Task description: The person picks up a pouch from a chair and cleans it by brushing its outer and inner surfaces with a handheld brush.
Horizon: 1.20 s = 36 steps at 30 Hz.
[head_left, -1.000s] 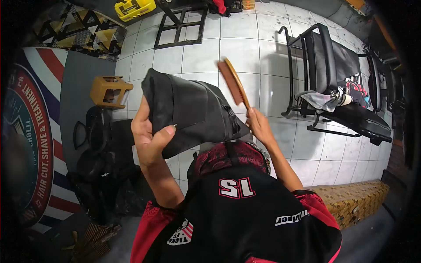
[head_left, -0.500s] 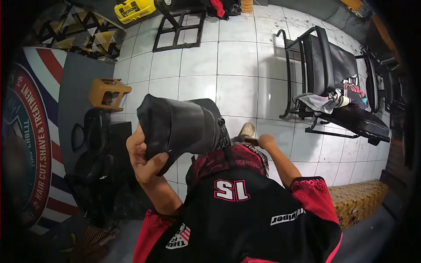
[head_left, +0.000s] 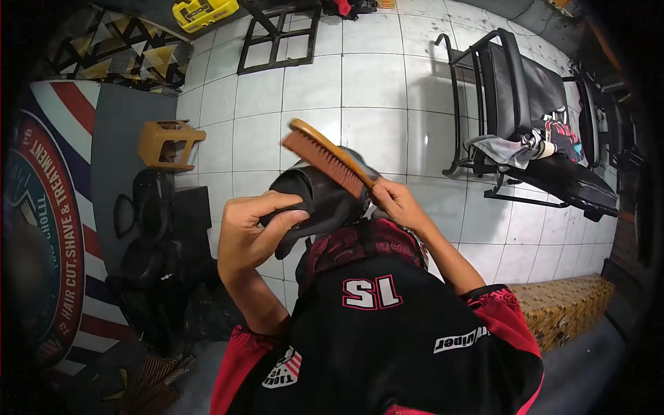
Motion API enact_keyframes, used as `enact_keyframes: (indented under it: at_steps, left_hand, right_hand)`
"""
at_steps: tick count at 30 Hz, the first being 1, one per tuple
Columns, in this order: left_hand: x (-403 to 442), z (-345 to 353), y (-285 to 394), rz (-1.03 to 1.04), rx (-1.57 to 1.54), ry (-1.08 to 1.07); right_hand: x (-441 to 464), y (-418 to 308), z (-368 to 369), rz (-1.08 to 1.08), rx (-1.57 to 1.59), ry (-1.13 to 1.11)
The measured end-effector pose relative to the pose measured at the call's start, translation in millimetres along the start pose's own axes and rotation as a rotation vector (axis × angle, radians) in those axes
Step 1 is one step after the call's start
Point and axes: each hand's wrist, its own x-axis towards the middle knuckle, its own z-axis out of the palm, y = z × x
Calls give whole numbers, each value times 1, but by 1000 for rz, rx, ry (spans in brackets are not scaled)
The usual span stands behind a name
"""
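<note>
My left hand [head_left: 250,229] pinches the upper edge of a black boot [head_left: 330,209] between thumb and fingers, in front of my lap. The boot is tilted, and its far end is partly hidden behind the brush. In my right hand [head_left: 400,205] is a wooden-handled brush [head_left: 330,156] with reddish-brown bristles. My fingers close round its near end, and the brush slants up and to the left over the boot. The bristles face the boot's side; whether they touch it I cannot tell.
To the right stands a black metal-framed chair [head_left: 503,93] with cloths [head_left: 515,158] on it. A tan plastic stool [head_left: 166,144] is at left, near several black chair parts [head_left: 155,235]. A black metal frame [head_left: 278,52] lies on the white tiles [head_left: 373,86]. A patterned box [head_left: 564,308] sits at lower right.
My right hand has risen from beside my lap, bringing the brush up over the boot. My left hand has shifted slightly right, turning the boot so its top is lower.
</note>
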Motion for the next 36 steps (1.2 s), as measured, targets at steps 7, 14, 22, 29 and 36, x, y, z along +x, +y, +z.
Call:
enact_keyframes:
  at_steps: [7,14,22,29,36]
  left_hand:
    - [-2,-10,-14,252,-17,43]
    - [12,-7,-21,299,-118,88]
    - [22,0,-9,410,-32,64]
    - [4,-10,-16,485,-238,61]
    - [-17,10,-8,433,-261,219]
  right_hand:
    - [-89,140,-38,810,-968,-67]
    - [-88,131,-47,606,-737,201]
    - [-17,-42,-1,42,207,75]
    - [-43,104,-5,328,-519,72]
    - [-72,151,-15,755,-778,-84]
